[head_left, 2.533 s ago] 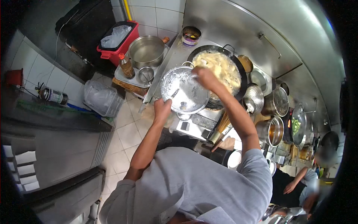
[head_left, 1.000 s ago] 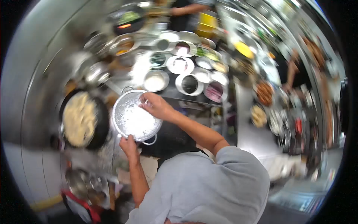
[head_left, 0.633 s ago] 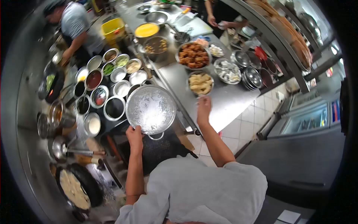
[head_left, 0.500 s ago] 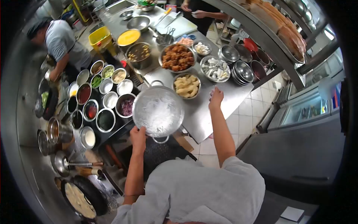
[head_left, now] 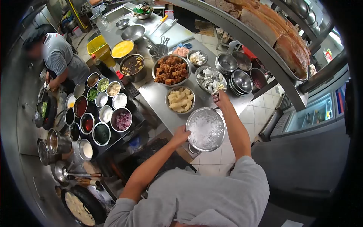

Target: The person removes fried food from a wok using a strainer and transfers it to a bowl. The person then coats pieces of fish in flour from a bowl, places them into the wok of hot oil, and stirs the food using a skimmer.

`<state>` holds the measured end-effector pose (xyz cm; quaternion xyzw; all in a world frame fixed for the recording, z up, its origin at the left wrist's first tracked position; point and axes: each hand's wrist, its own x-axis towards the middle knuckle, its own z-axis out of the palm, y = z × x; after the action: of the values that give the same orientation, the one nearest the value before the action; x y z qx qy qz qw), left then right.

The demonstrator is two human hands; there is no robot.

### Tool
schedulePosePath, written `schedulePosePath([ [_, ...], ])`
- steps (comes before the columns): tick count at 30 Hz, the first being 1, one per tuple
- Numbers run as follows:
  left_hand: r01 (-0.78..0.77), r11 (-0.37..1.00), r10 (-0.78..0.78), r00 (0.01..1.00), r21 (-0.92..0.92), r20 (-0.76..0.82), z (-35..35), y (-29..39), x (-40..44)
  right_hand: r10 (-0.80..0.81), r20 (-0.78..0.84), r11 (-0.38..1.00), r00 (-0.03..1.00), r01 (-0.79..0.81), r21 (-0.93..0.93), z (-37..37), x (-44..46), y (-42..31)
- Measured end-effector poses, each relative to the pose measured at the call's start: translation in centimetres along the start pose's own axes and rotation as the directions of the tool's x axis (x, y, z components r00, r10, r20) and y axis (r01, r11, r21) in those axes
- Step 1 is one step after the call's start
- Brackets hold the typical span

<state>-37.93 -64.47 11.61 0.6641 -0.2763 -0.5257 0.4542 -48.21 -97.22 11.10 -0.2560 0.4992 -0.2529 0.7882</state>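
A: What lies nearest the wearer?

B: The left hand [head_left: 182, 136], just right of centre, with its fingers grasping the left rim of a metal colander [head_left: 206, 130]. The colander is tilted, and its inner face is whitened with powder.

A: And the right hand [head_left: 222, 99]?

B: Above the colander, at the lower right edge of a bowl [head_left: 197, 82] of grey-white pieces [head_left: 210, 77]. Its fingertips are too small to read; whether they grasp anything cannot be told.

A: Which items adjoin that bowl?

B: On the steel table [head_left: 154, 101], pale yellow pieces [head_left: 180, 100] in a bowl to the lower left, browned chunks [head_left: 171, 70] to the left, and stacked metal bowls [head_left: 242, 81] to the right.

A: Farther off?

B: A white cutting board [head_left: 185, 36] at upper centre and a co-worker [head_left: 60, 56] at upper left.
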Motion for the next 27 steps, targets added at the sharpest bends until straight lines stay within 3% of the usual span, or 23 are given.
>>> schedulePosePath([
  [3,-0.134,0.974,0.131,0.991,-0.185,-0.028,1.1,-0.3,2.2,-0.032,0.070,0.998,0.997,0.036,-0.053,0.6,-2.5,-0.6],
  [6,-0.017,0.936,0.034,0.999,-0.350,0.041,0.7,2.0,1.9,-0.110,0.094,0.987,0.990,0.119,-0.104,3.6,-8.5,-1.3],
  [8,-0.076,0.997,0.078,0.986,0.021,-0.149,-0.2,0.2,3.5,-0.264,0.126,0.902,0.956,0.291,-0.319,5.4,-11.1,-1.1],
  [9,-0.125,0.992,0.128,0.964,0.026,-0.232,-2.0,4.4,0.5,-0.249,0.150,0.898,0.957,0.286,-0.333,6.3,-12.0,-0.3],
  [10,-0.119,0.993,0.118,0.957,0.015,-0.266,-3.5,5.8,-0.7,-0.331,0.214,0.848,0.919,0.389,-0.360,7.4,-12.8,1.2],
  [11,-0.298,0.908,0.171,0.904,-0.293,-0.392,-5.1,6.4,-1.9,-0.401,0.284,0.790,0.871,0.486,-0.374,8.5,-13.6,3.0],
  [12,-0.488,0.697,0.177,0.828,-0.526,-0.532,-6.7,6.6,-3.2,-0.365,0.299,0.844,0.882,0.449,-0.294,10.0,-14.3,5.0],
  [15,-0.534,0.771,0.188,0.713,-0.348,-0.675,-13.6,5.6,-8.5,-0.204,0.423,0.844,0.883,0.377,-0.381,15.6,-16.4,11.9],
  [16,-0.421,0.891,0.186,0.680,-0.170,-0.709,-15.9,4.4,-10.8,-0.170,0.475,0.835,0.863,0.382,-0.397,17.7,-17.5,14.8],
  [18,-0.262,0.962,0.194,0.464,0.075,-0.865,-19.6,-1.7,-13.2,-0.056,0.548,0.839,0.834,0.337,-0.427,20.7,-19.0,20.3],
  [20,-0.221,0.971,0.163,0.342,0.090,-0.926,-21.7,-2.4,-19.1,0.134,0.569,0.776,0.811,0.272,-0.570,24.1,-21.9,24.3],
  [21,-0.179,0.979,0.149,0.289,0.100,-0.946,-22.0,-3.3,-22.1,0.142,0.564,0.755,0.813,0.279,-0.593,25.5,-23.0,26.9],
  [22,-0.162,0.984,0.118,0.248,0.079,-0.962,-22.4,-4.7,-24.5,0.188,0.580,0.740,0.793,0.273,-0.614,26.8,-24.2,29.3],
  [25,-0.352,0.883,-0.242,0.227,-0.311,-0.943,-24.6,-9.7,-29.9,0.273,0.703,0.647,0.657,0.415,-0.639,30.7,-26.4,36.2],
  [26,-0.367,0.876,-0.261,0.187,-0.314,-0.947,-25.1,-11.7,-31.4,0.304,0.715,0.633,0.629,0.427,-0.645,31.5,-26.7,37.9],
  [27,-0.529,0.811,-0.217,0.122,-0.249,-0.968,-25.2,-13.7,-32.9,0.436,0.704,0.577,0.560,0.426,-0.697,32.7,-28.7,38.6],
])
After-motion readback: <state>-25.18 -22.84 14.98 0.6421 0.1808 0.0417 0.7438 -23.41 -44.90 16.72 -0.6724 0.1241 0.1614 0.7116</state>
